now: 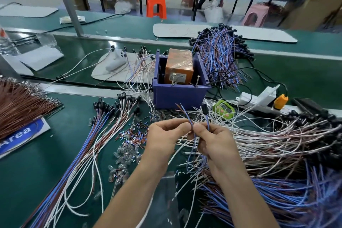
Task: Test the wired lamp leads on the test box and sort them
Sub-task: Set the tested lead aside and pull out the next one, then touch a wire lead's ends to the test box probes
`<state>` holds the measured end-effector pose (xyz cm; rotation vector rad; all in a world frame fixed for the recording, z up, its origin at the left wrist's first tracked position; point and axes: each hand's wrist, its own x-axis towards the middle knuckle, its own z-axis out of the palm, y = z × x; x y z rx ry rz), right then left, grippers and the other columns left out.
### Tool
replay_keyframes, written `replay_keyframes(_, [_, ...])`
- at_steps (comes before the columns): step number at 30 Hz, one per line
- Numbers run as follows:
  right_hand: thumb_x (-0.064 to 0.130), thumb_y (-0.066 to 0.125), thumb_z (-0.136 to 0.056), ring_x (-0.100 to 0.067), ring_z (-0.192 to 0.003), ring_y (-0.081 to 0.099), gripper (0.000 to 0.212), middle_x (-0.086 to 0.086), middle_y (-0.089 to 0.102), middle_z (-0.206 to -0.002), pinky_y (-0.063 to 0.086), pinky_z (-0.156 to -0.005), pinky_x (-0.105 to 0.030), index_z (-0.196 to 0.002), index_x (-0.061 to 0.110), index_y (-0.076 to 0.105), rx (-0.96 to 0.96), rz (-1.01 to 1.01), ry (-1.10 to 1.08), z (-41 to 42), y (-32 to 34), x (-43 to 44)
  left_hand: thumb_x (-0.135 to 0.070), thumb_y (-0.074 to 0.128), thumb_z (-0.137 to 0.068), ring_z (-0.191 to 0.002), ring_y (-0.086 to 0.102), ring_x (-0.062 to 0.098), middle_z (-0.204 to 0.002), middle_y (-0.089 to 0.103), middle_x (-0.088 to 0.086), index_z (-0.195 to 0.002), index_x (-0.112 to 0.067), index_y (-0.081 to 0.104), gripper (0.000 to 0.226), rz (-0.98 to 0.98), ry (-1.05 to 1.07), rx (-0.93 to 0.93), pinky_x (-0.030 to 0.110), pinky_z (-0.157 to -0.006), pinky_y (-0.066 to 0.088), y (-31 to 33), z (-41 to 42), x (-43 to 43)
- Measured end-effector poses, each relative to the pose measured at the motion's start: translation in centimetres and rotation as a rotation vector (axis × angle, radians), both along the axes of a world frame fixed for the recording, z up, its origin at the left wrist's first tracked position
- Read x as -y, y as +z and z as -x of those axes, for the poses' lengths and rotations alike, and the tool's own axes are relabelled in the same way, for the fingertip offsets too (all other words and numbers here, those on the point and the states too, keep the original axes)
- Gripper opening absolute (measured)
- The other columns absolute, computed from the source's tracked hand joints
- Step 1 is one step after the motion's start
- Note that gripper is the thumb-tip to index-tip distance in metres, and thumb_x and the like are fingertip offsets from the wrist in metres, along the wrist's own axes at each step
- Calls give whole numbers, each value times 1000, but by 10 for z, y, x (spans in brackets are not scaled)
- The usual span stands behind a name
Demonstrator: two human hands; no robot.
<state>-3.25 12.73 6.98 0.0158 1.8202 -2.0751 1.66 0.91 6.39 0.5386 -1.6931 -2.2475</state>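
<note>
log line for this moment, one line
left hand: pinches lead | right hand: pinches lead | lead ends: raised, not touching test box | step: pre-test

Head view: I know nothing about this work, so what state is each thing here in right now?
left hand, pinching the lead.
right hand, pinching the same lead.
lead, held up, bare ends short of the test box.
test box, open-topped, orange block inside, two screws standing at its front.
fanned leads, lying flat, untouched.
power strip, orange plug inserted.
</note>
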Motion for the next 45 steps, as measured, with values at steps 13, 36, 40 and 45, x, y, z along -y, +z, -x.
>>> replay_keyframes(13, [5,71,-91,-6,-48,59,32,-3,70,-59,44,-49,-15,-65,21,80,-14,5,-147,8,-2,9,-3,77,-87,-73,73,15,-81,79,8,-74,-22,82,23,56,7,40,27,-73,61,0,19,0])
replay_keyframes(36, [11,72,-94,-11,-45,27,22,-8,60,-60,25,-42,-20,-89,-10,69,65,101,-317,53,-4,7,-22,77,-89,-59,71,1,-64,72,-19,-72,-35,73,22,588,377,129,8,-50,48,-3,45,52])
replay_keyframes(40, [11,71,-94,-10,-42,27,21,-7,59,-59,26,-42,-21,-92,-10,70,86,104,-326,55,-8,10,-21,76,-89,-57,70,2,-64,72,-21,-72,-36,72,23,610,409,130,8,-50,47,-2,47,56])
replay_keyframes(45, [11,71,-94,-7,-37,26,18,-4,58,-56,25,-41,-20,-90,-6,71,99,113,-336,57,-11,13,-21,75,-89,-57,69,4,-64,71,-21,-72,-34,72,22,617,453,118,14,-53,52,-2,48,58])
